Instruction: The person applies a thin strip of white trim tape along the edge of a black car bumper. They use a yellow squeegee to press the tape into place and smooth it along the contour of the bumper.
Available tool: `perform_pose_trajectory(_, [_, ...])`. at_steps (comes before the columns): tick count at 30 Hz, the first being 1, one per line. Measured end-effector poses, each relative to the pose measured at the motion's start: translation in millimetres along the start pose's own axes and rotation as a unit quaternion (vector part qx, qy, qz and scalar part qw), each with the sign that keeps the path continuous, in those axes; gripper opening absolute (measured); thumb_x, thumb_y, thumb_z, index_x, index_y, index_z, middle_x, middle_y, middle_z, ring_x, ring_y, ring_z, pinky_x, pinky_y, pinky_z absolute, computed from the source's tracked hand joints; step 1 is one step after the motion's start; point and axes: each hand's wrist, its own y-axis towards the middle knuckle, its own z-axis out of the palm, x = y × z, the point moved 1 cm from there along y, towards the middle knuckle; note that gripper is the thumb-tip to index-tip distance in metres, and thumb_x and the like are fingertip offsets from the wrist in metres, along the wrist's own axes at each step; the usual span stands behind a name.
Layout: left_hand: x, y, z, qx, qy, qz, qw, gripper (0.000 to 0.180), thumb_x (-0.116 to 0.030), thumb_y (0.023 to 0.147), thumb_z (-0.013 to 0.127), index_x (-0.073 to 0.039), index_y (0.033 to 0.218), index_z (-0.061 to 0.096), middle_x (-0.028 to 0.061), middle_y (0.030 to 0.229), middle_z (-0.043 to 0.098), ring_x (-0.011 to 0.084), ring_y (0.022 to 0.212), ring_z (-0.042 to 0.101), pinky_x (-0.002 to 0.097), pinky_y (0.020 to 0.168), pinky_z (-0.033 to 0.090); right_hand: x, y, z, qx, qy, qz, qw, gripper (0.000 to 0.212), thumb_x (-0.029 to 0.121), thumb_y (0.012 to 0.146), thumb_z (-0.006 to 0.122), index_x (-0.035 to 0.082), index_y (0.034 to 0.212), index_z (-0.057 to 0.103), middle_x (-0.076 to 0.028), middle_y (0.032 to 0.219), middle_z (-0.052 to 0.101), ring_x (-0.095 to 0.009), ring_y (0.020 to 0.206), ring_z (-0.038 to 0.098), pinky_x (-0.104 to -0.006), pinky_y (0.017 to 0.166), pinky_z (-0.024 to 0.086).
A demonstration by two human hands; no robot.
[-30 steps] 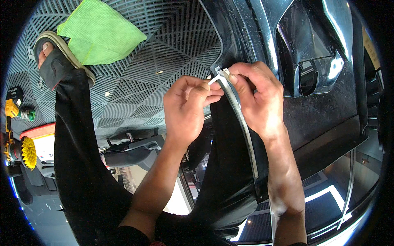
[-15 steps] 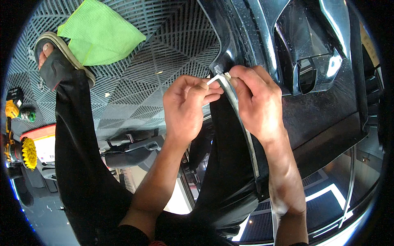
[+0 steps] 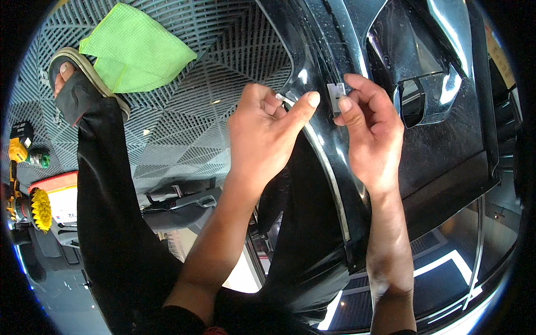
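My right hand (image 3: 377, 131) pinches a small, flat metal razor blade (image 3: 336, 96) with a notched edge, close over a glossy black curved car panel (image 3: 304, 53). A narrow pale strip (image 3: 324, 162) runs down the panel's left edge, its whitish upper end beside the fingers of my left hand (image 3: 265, 128). That hand has its thumb stretched across the panel, apart from the bent fingers. No strip is pinched between thumb and fingers, though the inside of the curled fingers is partly hidden.
A green cloth (image 3: 137, 50) lies on the grey grid floor (image 3: 229, 61) near my sandalled foot (image 3: 75, 89). At the far left are a yellow-and-black power tool (image 3: 19, 142) and a yellow round brush (image 3: 41, 209). The panel has a rectangular opening (image 3: 413, 103) at the right.
My left thumb has spread away from the fingers that were pinching the white strip end. The right hand has moved right and off the strip, and the blade in it now shows.
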Motion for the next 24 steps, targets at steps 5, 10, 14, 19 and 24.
perform_pose_trajectory(5, [-0.9, -2.5, -6.8, 0.052, 0.029, -0.058, 0.997, 0.037, -0.030, 0.103, 0.080, -0.003, 0.086, 0.062, 0.0114, 0.082, 0.073, 0.0141, 0.067, 0.072, 0.0282, 0.063, 0.060, 2.3, 2.9, -5.7, 0.010, -0.033, -0.002, 0.999, 0.013, 0.005, 0.102, 0.075, 0.000, 0.114, 0.076, -0.009, 0.100, 0.072, -0.014, 0.080, 0.068, -0.0286, 0.073, 0.055])
perform_pose_trajectory(10, [8.5, -14.3, -4.0, 0.044, -0.139, -0.065, 0.987, 0.030, -0.022, 0.105, 0.076, 0.000, 0.089, 0.065, 0.0114, 0.084, 0.075, 0.0156, 0.074, 0.075, 0.0288, 0.067, 0.061, 2.3, 8.8, 6.6, 0.053, -0.087, -0.089, 0.991, 0.013, 0.003, 0.098, 0.076, 0.004, 0.111, 0.077, -0.013, 0.099, 0.073, -0.027, 0.087, 0.072, -0.0360, 0.078, 0.058])
perform_pose_trajectory(14, [6.9, -16.6, -3.5, 0.023, -0.202, -0.093, 0.975, 0.028, -0.020, 0.106, 0.072, 0.001, 0.091, 0.062, 0.0175, 0.094, 0.076, 0.0294, 0.085, 0.081, 0.0386, 0.076, 0.069, -3.2, 11.0, 12.0, 0.083, -0.133, -0.117, 0.981, 0.016, 0.006, 0.103, 0.074, 0.002, 0.118, 0.077, -0.008, 0.102, 0.071, -0.015, 0.085, 0.069, -0.0297, 0.074, 0.056])
perform_pose_trajectory(19, [7.5, -15.7, -7.3, 0.032, -0.220, -0.108, 0.969, 0.028, -0.021, 0.106, 0.071, 0.001, 0.092, 0.062, 0.0186, 0.097, 0.076, 0.0316, 0.087, 0.081, 0.0400, 0.079, 0.069, -3.2, 13.4, 14.2, 0.079, -0.109, -0.137, 0.981, 0.017, 0.001, 0.097, 0.075, 0.005, 0.113, 0.077, -0.015, 0.100, 0.073, -0.031, 0.087, 0.074, -0.0388, 0.077, 0.059])
perform_pose_trajectory(24, [9.4, -16.4, -8.1, 0.034, -0.228, -0.103, 0.968, 0.027, -0.022, 0.105, 0.071, 0.000, 0.092, 0.062, 0.0189, 0.097, 0.076, 0.0322, 0.087, 0.081, 0.0406, 0.079, 0.069, -4.6, 13.9, 11.1, 0.101, -0.138, -0.148, 0.974, 0.016, 0.001, 0.099, 0.075, 0.004, 0.114, 0.076, -0.011, 0.098, 0.073, -0.023, 0.087, 0.074, -0.0338, 0.076, 0.060])
